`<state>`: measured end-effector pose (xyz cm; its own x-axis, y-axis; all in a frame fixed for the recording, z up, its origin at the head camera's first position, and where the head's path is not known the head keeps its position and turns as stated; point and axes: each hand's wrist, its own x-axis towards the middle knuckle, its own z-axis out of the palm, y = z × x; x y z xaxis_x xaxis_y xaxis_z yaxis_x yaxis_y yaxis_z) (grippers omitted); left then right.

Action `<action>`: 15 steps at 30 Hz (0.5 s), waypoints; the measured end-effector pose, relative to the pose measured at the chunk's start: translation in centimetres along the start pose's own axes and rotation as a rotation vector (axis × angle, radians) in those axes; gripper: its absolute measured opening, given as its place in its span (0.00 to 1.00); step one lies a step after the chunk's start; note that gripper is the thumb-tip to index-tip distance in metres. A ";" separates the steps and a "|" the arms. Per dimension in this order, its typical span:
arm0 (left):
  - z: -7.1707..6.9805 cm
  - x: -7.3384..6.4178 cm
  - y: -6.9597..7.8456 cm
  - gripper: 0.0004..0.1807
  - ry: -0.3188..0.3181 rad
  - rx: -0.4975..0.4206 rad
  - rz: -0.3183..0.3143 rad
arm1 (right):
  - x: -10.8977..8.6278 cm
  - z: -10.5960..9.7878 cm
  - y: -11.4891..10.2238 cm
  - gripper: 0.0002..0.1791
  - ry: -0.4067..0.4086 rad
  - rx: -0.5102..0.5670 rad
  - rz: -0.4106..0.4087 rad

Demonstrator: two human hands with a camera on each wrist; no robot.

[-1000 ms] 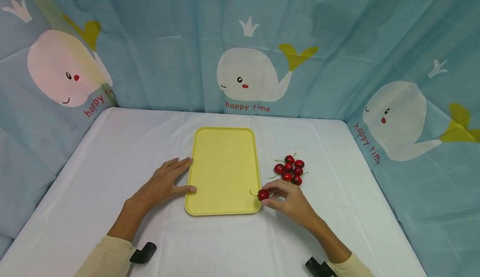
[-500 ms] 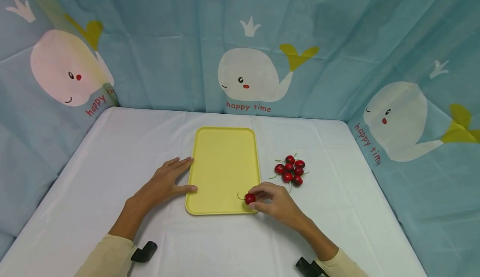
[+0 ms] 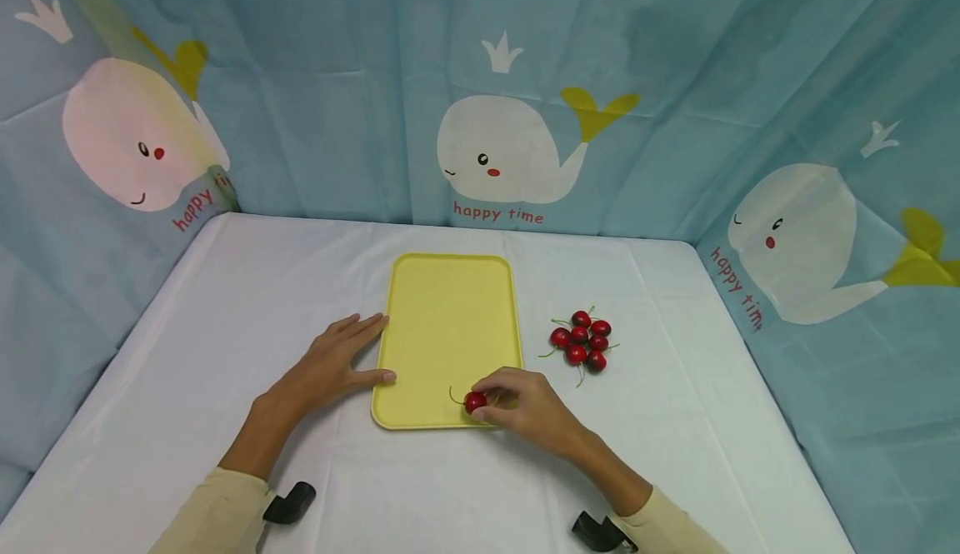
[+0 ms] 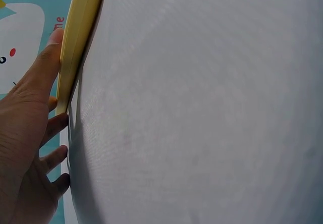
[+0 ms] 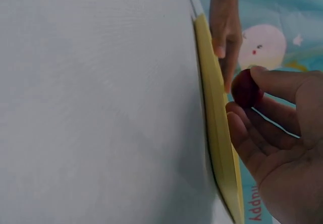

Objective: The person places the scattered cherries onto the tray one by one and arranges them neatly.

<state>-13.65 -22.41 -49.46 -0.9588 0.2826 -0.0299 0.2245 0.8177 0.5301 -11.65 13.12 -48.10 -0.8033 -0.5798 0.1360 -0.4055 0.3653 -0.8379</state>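
Note:
A yellow tray (image 3: pixel 453 321) lies flat on the white table. My left hand (image 3: pixel 327 368) rests at its left edge, fingers spread and fairly straight, the thumb on the rim. In the left wrist view the thumb (image 4: pixel 50 52) lies along the tray's side (image 4: pixel 75 37). Over the tray's near right part, my right hand (image 3: pixel 525 404) pinches a dark red cherry (image 3: pixel 475 402) with its stem pointing left. The right wrist view has this cherry (image 5: pixel 246 89) between thumb and fingers, just above the tray's rim (image 5: pixel 214 118).
Right of the tray sits a cluster of several cherries (image 3: pixel 579 335) with stems, on the white tablecloth (image 3: pixel 675 421). A blue curtain (image 3: pixel 322 121) printed with whales hangs round the table's back and sides. Black wrist devices (image 3: pixel 291 504) show at both sleeves.
My right hand has carried the cherry leftward, from the tray's right edge to over its near part. The left hand keeps its place at the tray's left edge.

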 end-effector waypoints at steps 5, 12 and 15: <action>-0.1 0.0 0.2 0.55 0.007 0.005 0.012 | 0.6 0.9 -0.3 0.13 -0.013 -0.012 0.028; -0.2 0.1 0.3 0.55 0.003 0.013 0.005 | 1.5 2.2 -1.2 0.12 -0.032 -0.037 0.075; -0.2 0.0 0.3 0.55 -0.003 0.016 -0.002 | 1.8 2.7 -1.6 0.11 -0.047 -0.038 0.074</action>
<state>-13.61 -22.25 -49.13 -0.9588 0.2820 -0.0334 0.2251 0.8264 0.5162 -11.30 9.50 -47.94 -0.8104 -0.5838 0.0489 -0.3632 0.4352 -0.8238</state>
